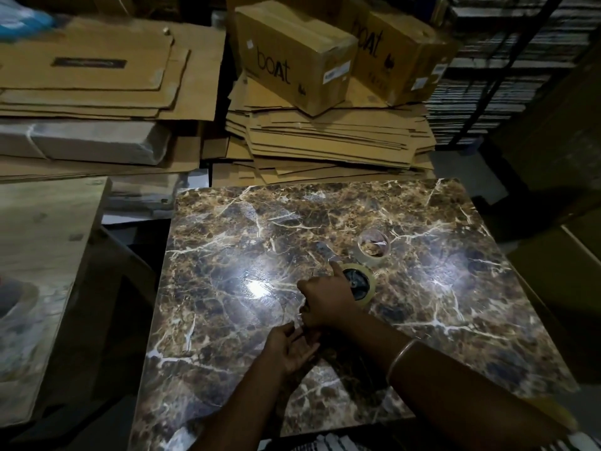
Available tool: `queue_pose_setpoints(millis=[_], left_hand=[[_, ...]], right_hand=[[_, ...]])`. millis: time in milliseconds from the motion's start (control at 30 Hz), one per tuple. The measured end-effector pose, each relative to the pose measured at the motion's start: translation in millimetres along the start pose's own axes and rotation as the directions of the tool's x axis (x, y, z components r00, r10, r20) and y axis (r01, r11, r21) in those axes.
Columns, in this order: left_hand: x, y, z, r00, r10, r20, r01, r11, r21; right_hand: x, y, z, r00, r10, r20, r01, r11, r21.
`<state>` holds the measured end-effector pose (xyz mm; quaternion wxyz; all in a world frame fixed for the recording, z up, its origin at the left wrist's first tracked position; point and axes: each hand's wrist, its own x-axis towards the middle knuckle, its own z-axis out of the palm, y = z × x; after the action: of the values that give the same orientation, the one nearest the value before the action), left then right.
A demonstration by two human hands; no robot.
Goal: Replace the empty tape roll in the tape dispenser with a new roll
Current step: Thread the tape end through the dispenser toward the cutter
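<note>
On the brown marble table (455,320) a new tape roll (369,289) sits around the dark hub of the tape dispenser (354,281). The rest of the dispenser is hidden under my right hand (325,302), which grips it with the index finger stretched out over the roll. My left hand (292,345) is just below and left of it, palm up and touching it. Its thumb and fingers seem to pinch a glinting clear tape end (300,319). An empty tape roll (374,249), only a pale core, lies on the table just behind the dispenser.
Flattened cardboard sheets (325,141) and two sealed brown boxes (292,53) are piled behind the table. A wooden board (42,255) lies to the left. Dark shelving (487,76) stands at the back right. The scene is dim, with light glare on the marble.
</note>
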<state>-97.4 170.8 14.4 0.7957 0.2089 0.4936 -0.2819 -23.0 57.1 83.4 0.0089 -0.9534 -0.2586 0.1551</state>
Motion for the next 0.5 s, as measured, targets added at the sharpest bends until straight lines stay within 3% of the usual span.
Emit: queue_pose_setpoints(millis=[67, 133, 233, 333, 500], left_hand=[[-4, -7, 1, 0.993, 0.099, -0.071, -0.089, 0.987, 0.133], [-9, -19, 1, 0.946, 0.296, -0.133, -0.249, 0.925, 0.288], [-7, -30, -3, 0.765, 0.639, -0.080, -0.503, 0.670, 0.547], [-7, -31, 1, 0.657, 0.754, -0.009, -0.464, 0.414, 0.783], [-19, -36, 18, 0.536, 0.843, -0.027, -0.369, 0.263, 0.891]], right_hand=[[4, 2, 1, 1.000, -0.017, 0.022, 0.017, 0.999, -0.035], [6, 4, 0, 0.999, -0.033, 0.018, 0.034, 0.998, -0.046], [4, 5, -9, 0.997, -0.067, 0.030, 0.069, 0.995, -0.066], [5, 7, -16, 0.994, -0.106, 0.020, 0.107, 0.992, -0.072], [9, 10, -19, 0.990, -0.131, 0.054, 0.134, 0.989, -0.057]])
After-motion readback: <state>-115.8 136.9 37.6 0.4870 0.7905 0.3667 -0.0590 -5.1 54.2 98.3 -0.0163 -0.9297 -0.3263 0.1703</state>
